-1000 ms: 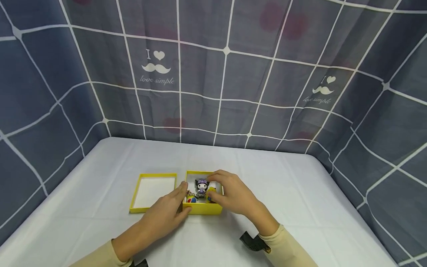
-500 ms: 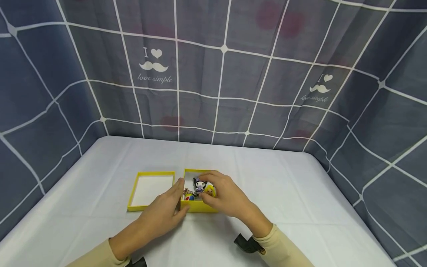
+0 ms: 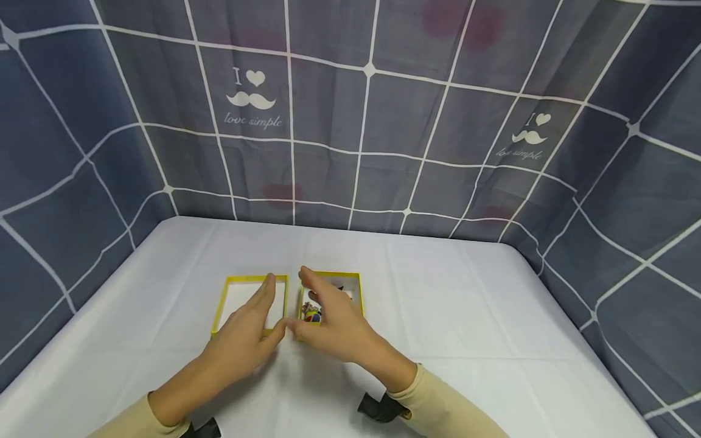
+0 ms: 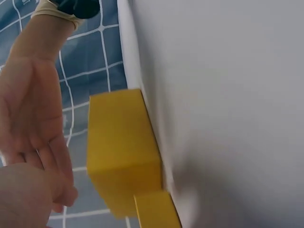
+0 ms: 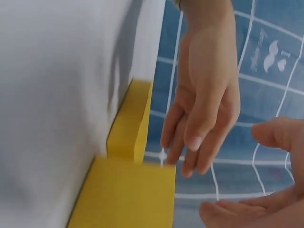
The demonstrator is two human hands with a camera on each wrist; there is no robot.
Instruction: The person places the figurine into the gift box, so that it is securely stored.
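My left hand (image 3: 241, 331) is raised over the near right part of the shallow yellow lid (image 3: 220, 304), its fingers straight and holding nothing. Over the left part of the yellow box (image 3: 359, 292) hovers my right hand (image 3: 335, 325), thumb and fingers spread with nothing between them. The two thumbs come close together in the head view. Inside the box, a small toy with a red, white and blue ball pattern (image 3: 312, 315) shows at the near left. The dark-eared figurine (image 3: 341, 288) is mostly hidden behind the right hand. Both wrist views show the yellow box (image 4: 123, 133) from outside.
A white cloth (image 3: 438, 292) covers the table. Dark grid-patterned curtains (image 3: 328, 115) enclose the back and both sides. The lid stands just left of the box, with a narrow gap between them.
My left hand has left the box's side and moved left over the lid. My right hand has withdrawn from the figurines and shifted left, its fingers opening out.
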